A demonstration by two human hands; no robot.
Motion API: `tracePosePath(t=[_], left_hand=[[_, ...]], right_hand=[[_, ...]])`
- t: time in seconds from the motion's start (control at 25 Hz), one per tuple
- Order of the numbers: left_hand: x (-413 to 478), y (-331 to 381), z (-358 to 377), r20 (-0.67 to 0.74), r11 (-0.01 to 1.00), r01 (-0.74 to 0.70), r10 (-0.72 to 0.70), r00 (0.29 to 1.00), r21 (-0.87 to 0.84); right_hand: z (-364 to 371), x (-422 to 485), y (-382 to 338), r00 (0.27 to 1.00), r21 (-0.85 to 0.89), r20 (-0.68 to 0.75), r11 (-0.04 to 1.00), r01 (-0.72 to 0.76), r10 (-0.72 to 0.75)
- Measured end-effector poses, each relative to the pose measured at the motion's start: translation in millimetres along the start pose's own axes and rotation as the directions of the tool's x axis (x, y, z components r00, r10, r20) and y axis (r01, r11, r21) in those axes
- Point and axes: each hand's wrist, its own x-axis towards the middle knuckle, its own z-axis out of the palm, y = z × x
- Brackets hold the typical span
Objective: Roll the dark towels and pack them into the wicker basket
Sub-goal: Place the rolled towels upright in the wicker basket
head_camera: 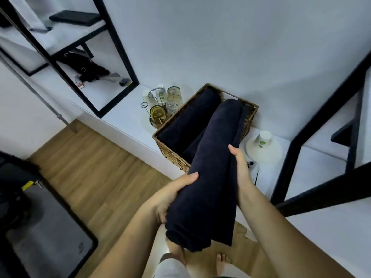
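A long rolled dark navy towel (210, 167) slants from my hands up over the wicker basket (174, 155), its far end above the basket's right half. My left hand (170, 195) grips the roll from the left near its lower end. On the roll's right side my right hand (240, 167) holds it a little higher up. Another rolled dark towel (188, 119) lies inside the basket along its left side. The basket stands on a white ledge against the wall.
A wire rack of drinking glasses (162, 105) stands just left of the basket. A white plate with an upturned cup (264, 145) sits to its right. Black metal frames rise at the right (301, 153) and upper left. Wooden floor and a grey mat (50, 243) lie below.
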Motion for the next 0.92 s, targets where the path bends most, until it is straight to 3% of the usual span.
tracePosePath(t=[0.2, 0.32, 0.4, 0.48, 0.6, 0.64, 0.8, 0.92], left_hand=[[93, 79, -45, 0.151, 0.953, -0.117, 0.077, 0.986, 0.28], [152, 122, -69, 0.187, 0.901, -0.182, 0.116, 0.975, 0.394], [192, 150, -80, 0.23, 0.836, -0.23, 0.128, 0.965, 0.498], [213, 163, -84, 0.278, 0.659, -0.322, 0.175, 0.945, 0.68], [243, 173, -99, 0.37, 0.171, -0.435, 0.313, 0.875, 0.884], [250, 173, -105, 0.389, 0.075, -0.439, 0.349, 0.853, 0.895], [271, 157, -117, 0.425, -0.148, -0.401, 0.215, 0.879, 0.904], [274, 145, -116, 0.461, -0.179, -0.435, 0.148, 0.875, 0.882]], right_hand=[[32, 78, -39, 0.995, -0.055, -0.075, 0.997, 0.057, -0.061], [57, 125, -54, 0.984, -0.248, -0.135, 0.966, 0.079, -0.115], [75, 162, -63, 0.956, -0.353, -0.26, 0.935, 0.037, -0.136], [77, 186, -62, 0.915, -0.324, -0.357, 0.944, 0.065, -0.186], [75, 221, -49, 0.842, -0.271, -0.495, 0.959, 0.085, -0.214], [76, 228, -44, 0.831, -0.261, -0.515, 0.962, 0.084, -0.212], [70, 244, -28, 0.779, -0.35, -0.524, 0.921, 0.172, -0.344], [78, 248, -12, 0.716, -0.555, -0.533, 0.825, 0.107, -0.451]])
